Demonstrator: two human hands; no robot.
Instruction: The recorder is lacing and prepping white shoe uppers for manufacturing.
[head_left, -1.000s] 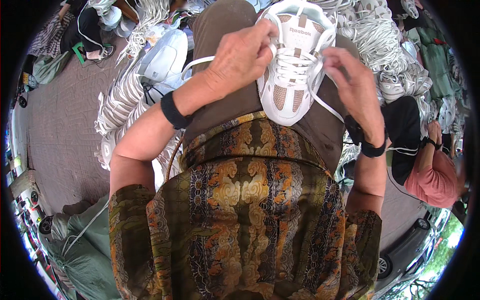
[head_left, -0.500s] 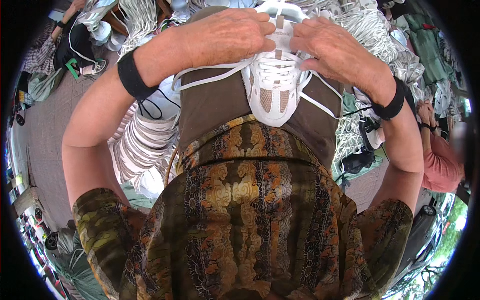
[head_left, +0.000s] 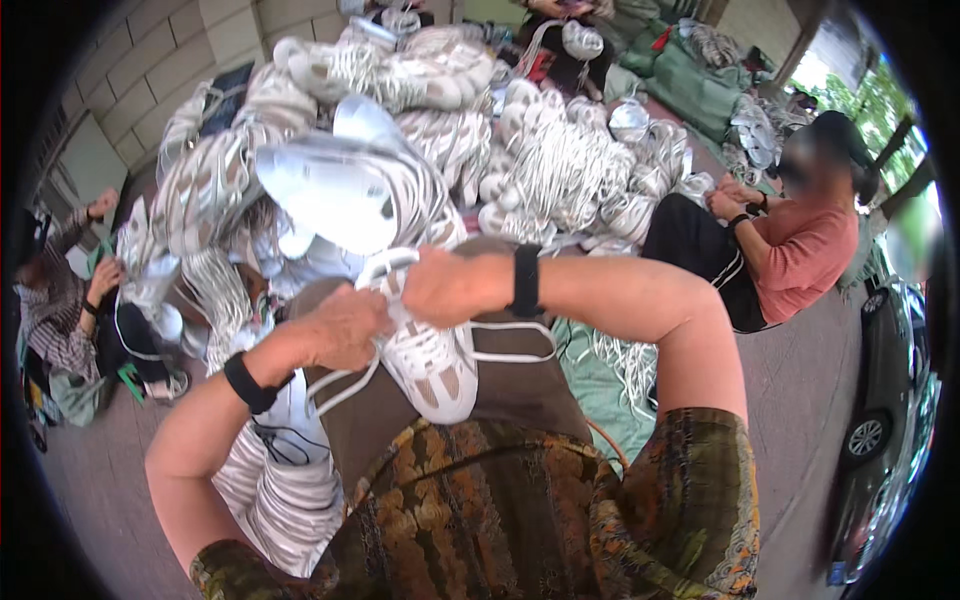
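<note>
A white sneaker with beige mesh panels lies on the brown cloth over my lap, its toe toward me. White lace crosses its front. My left hand is closed at the left side of its upper eyelets, pinching the shoelace, whose loose length hangs below the fingers. My right hand is closed over the upper right eyelets, the fingertips at the lacing partly hidden. Another length of lace loops out to the right over the cloth. The sneaker's heel end shows just beyond my hands.
Bundled sneakers and white laces are heaped ahead. More stacked shoes stand by my left side. A person in a pink shirt sits at right, another person at left. A dark car stands far right.
My view has lifted and swung, showing more of the heap and the people around. My hands have come closer together over the sneaker's upper lacing.
</note>
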